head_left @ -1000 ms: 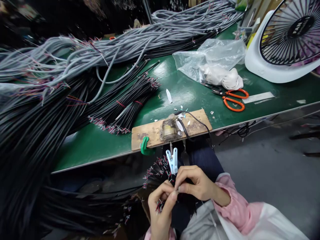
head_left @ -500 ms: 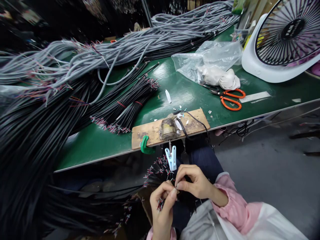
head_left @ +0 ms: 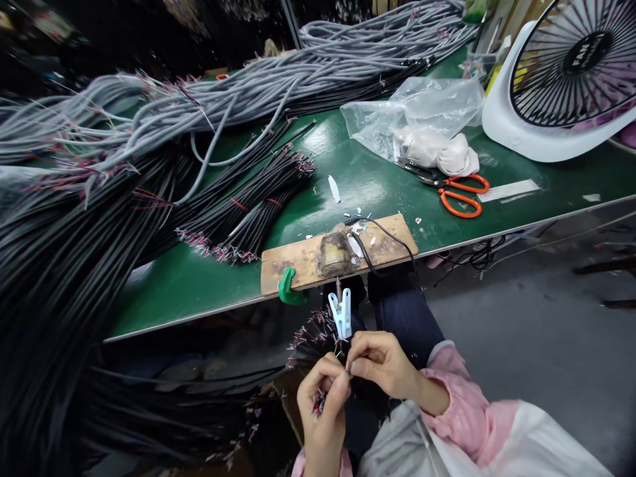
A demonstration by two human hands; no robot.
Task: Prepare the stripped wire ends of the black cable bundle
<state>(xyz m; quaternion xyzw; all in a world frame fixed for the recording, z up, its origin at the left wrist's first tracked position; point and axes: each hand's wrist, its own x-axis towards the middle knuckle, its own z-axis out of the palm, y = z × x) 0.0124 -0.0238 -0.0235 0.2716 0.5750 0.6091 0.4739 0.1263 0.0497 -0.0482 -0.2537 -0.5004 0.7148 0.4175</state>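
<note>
My left hand [head_left: 322, 414] is closed round the end of a black cable bundle [head_left: 313, 341], its thin red and white wire tips sticking out between the fingers. My right hand [head_left: 380, 364] pinches one fine wire tip right against the left fingertips. Both hands work below the table edge, over my lap. Just above them a light-blue plastic clip [head_left: 342, 315] hangs under a wooden board [head_left: 382, 248] clamped to the green table [head_left: 199, 285]. A lump of solder-stained metal [head_left: 335, 255] sits on the board.
Large piles of black cables [head_left: 59, 265] and grey cables [head_left: 248, 86] cover the left and back of the table. Orange-handled scissors [head_left: 460, 195], a clear plastic bag [head_left: 422, 122] and a white fan [head_left: 561, 86] stand at the right. A green clamp [head_left: 287, 289] grips the board.
Both hands stay pinched together on the wire ends, shifting only slightly. The view has moved a little.
</note>
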